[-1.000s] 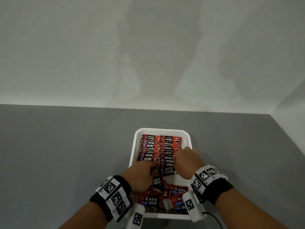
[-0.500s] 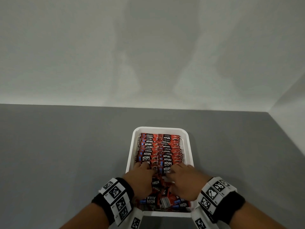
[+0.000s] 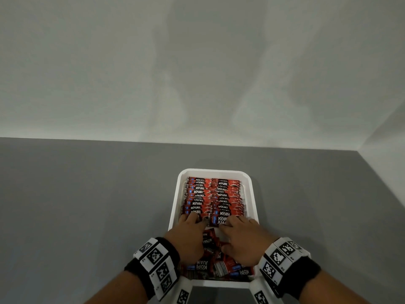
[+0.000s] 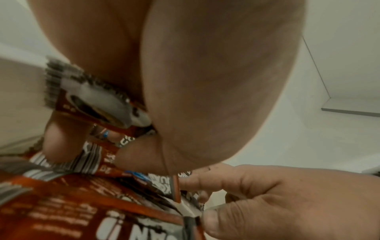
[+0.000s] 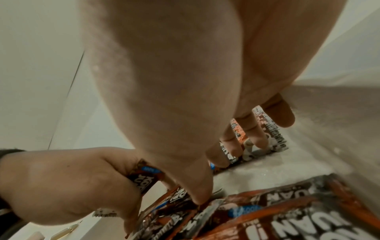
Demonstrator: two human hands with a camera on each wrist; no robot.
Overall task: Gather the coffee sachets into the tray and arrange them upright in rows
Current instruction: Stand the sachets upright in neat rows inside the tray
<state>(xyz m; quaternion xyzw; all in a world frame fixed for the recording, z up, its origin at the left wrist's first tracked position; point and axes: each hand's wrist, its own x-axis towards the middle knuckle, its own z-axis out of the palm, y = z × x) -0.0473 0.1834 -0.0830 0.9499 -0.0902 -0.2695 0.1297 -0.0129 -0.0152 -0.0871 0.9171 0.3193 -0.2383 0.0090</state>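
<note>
A white tray (image 3: 213,171) holds red coffee sachets (image 3: 213,194) standing upright in two rows across its far part. Loose sachets (image 3: 217,266) lie jumbled in the near part. My left hand (image 3: 188,233) is at the near end of the left row. In the right wrist view its (image 5: 61,186) curled fingers and thumb pinch one sachet (image 5: 144,176). My right hand (image 3: 241,235) lies against the near end of the right row, with straight fingers (image 5: 255,134) touching the front sachet and the thumb resting on the loose pile.
The tray sits on a grey table (image 3: 87,205) against a white wall (image 3: 197,73), with a second wall (image 3: 390,161) close on the right. Bare table stretches to the left of the tray.
My right hand has come off the top of the right row and spread against its near end. The left hand has moved from the loose pile up to the left row.
</note>
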